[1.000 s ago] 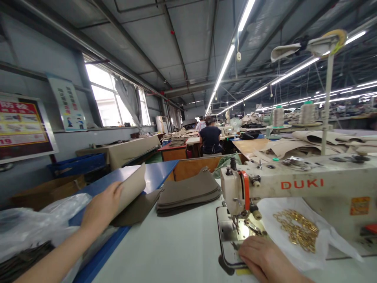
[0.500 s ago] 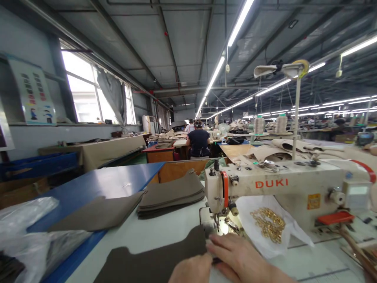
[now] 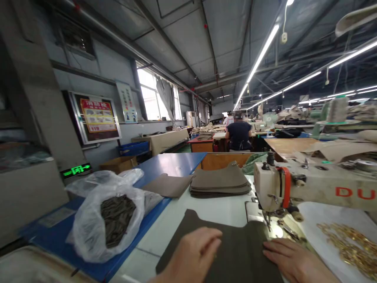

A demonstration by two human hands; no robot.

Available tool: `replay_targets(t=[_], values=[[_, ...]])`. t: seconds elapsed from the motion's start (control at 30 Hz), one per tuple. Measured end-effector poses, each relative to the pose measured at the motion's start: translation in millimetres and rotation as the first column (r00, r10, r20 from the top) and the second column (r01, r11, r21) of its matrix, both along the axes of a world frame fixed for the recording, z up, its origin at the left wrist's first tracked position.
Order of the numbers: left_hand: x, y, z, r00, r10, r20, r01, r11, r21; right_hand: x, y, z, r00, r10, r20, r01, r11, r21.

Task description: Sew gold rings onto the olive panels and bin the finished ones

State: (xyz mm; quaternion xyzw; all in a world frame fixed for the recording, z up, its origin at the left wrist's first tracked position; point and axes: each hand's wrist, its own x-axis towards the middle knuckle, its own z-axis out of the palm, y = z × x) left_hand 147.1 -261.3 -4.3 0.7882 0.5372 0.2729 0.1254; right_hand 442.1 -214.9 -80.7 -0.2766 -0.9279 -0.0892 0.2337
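Observation:
A dark grey-brown cut panel (image 3: 235,247), of fabric or leather, lies flat on the pale sewing table in front of me. Over its middle is my left hand (image 3: 196,251), fingers loosely bent and nothing visible in them. My right hand (image 3: 294,257) rests on the panel's right edge with its fingers stretched out flat, just below the needle area. The sewing machine (image 3: 268,192) stands behind that hand, its lamp lit beside the presser foot. Gold metal rings or clasps (image 3: 347,243) lie in a heap on white sheeting to the right.
Left, on a blue table (image 3: 112,271), an open clear plastic bag (image 3: 88,232) holds dark strips or pieces. A stack of similar panels (image 3: 220,181) sits behind the work, beside another panel (image 3: 169,184). Farther back a person (image 3: 238,133) sits facing away.
My view has swung left, bringing the plastic bag fully into sight. My hands, formerly together near the needle, are now apart, the left one farther left over the panel.

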Motion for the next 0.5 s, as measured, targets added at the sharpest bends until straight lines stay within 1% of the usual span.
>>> replay_targets(t=[0.03,0.07,0.1,0.13,0.17,0.2,0.23,0.27,0.33,0.4,0.5], values=[[-30,0,9.7,0.985,0.174,0.021,-0.175,0.983,0.060,0,0,-1.8,1.000,-0.009,-0.026,0.009,1.000,-0.001],[-60,1,20.5,0.949,0.317,0.001,-0.316,0.945,0.088,1,0,-3.5,0.998,-0.021,-0.057,0.021,1.000,-0.008],[-90,3,31.6,0.889,0.457,-0.039,-0.449,0.884,0.129,1,0,-4.9,0.996,-0.026,-0.081,0.024,1.000,-0.020],[-119,6,42.2,0.811,0.578,-0.094,-0.561,0.813,0.158,1,1,-6.1,0.995,-0.025,-0.097,0.021,0.999,-0.038],[-145,9,51.6,0.733,0.659,-0.168,-0.636,0.751,0.175,2,2,-6.9,0.994,-0.014,-0.106,0.009,0.999,-0.053],[-167,13,59.0,0.652,0.714,-0.255,-0.695,0.698,0.173,2,2,-7.3,0.994,0.004,-0.108,-0.011,0.998,-0.067],[-184,16,64.1,0.627,0.725,-0.284,-0.713,0.681,0.166,2,3,-7.4,0.994,0.021,-0.107,-0.030,0.996,-0.079],[-198,19,66.9,0.620,0.719,-0.313,-0.718,0.681,0.144,2,3,-7.1,0.993,0.027,-0.112,-0.037,0.996,-0.086],[-214,25,67.1,0.649,0.683,-0.336,-0.699,0.709,0.092,2,2,-5.9,0.990,-0.002,-0.144,-0.011,0.996,-0.088],[-221,31,64.3,0.673,0.659,-0.335,-0.681,0.729,0.067,2,0,-4.2,0.989,-0.026,-0.145,0.014,0.996,-0.084],[-224,37,63.9,0.679,0.673,-0.294,-0.681,0.726,0.090,3,-1,-2.5,0.996,-0.018,-0.083,0.012,0.997,-0.070]])
